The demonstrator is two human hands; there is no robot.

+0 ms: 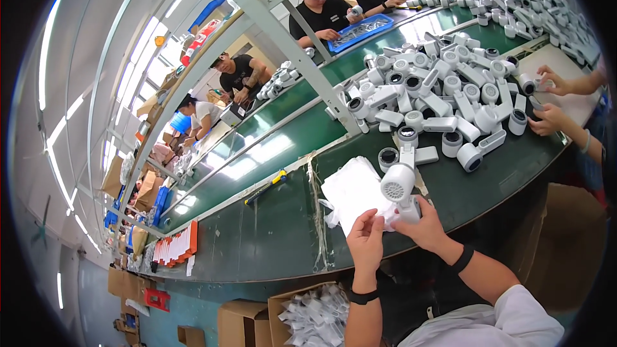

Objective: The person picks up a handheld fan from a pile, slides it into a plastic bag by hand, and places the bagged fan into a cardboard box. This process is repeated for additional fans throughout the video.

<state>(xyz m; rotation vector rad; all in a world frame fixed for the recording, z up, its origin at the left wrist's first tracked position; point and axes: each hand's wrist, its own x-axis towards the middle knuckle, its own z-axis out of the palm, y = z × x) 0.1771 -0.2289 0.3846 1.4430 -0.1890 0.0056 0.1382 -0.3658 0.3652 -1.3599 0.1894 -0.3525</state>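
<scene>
My right hand (423, 226) is closed around the handle of a white handheld fan (398, 183), whose round grilled head points up. Close by, my left hand (365, 244) has its fingers bent and thumb and fingertips drawn together; what they pinch, if anything, is too small to make out. Beneath the fan and beside both hands lies a stack of thin white bags or sheets (350, 193). Just beyond the held fan, a large heap of similar white fans (450, 83) covers the green table (270, 231).
A yellow-handled tool (267, 186) and orange-edged papers (177, 245) lie leftward. Below stands a carton (276, 308) of bagged white items. Another person's hands (549, 119) handle a fan at right. A metal post (321, 87) rises by the heap; co-workers sit across the belt (254, 154).
</scene>
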